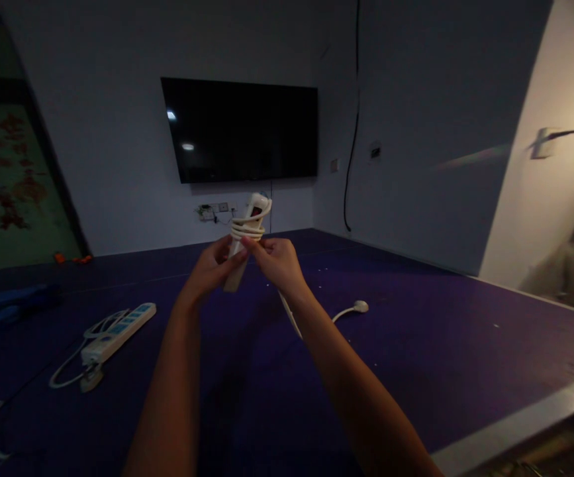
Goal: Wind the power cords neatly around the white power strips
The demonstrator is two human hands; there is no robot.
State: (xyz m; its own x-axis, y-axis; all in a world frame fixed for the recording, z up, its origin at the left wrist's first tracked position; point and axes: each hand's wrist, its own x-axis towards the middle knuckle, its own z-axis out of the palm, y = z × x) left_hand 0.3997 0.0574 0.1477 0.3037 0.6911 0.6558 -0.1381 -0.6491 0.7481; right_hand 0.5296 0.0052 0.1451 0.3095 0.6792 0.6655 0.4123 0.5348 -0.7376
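Note:
Above the purple surface, a white power strip [236, 275] is held up at a tilt, its upper end away from me. Several loops of its white cord [247, 229] are wound around the upper part, just below a dark red switch. My left hand [213, 263] grips the strip's body from the left, thumb across it. At the lowest loops, my right hand [277, 260] has its fingers closed on the cord. From there the cord hangs behind my right forearm and ends in a white plug [361, 306] lying on the surface.
Left on the purple surface [416, 358] lies a second power strip [126, 331] with blue sockets and a loosely coiled cord. Blue cloth [11, 305] and orange items [72, 258] are farther left. A television [247, 132] hangs on the wall above sockets [217, 209].

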